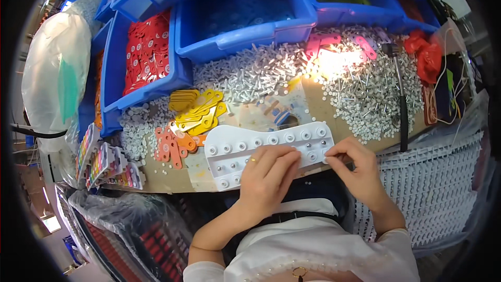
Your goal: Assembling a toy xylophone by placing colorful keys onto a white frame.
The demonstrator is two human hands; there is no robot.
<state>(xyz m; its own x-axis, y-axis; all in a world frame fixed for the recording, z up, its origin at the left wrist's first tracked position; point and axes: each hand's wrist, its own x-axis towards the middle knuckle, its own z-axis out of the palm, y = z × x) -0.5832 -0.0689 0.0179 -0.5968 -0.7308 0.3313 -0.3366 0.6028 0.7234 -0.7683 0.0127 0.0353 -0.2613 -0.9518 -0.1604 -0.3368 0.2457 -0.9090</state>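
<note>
A white plastic panel (241, 152) with a curved top edge lies at the table's front edge. White ring-shaped pieces sit in rows along it, with small metal studs between some. My left hand (267, 178) rests over the panel's middle, fingers drawn together at their tips; anything between them is hidden. At the panel's right end, my right hand (359, 169) has thumb and forefinger pinched together near the lower corner. A tiny white bit shows at those fingertips, too small to name.
Blue bins (245, 36) stand along the back, one with red tags (148, 52). Piles of white plastic pins (250, 75) and metal screws (365, 99) cover the tabletop. Yellow tags (201, 112) and orange tags (168, 145) lie left; a black-handled tool (403, 104) lies right.
</note>
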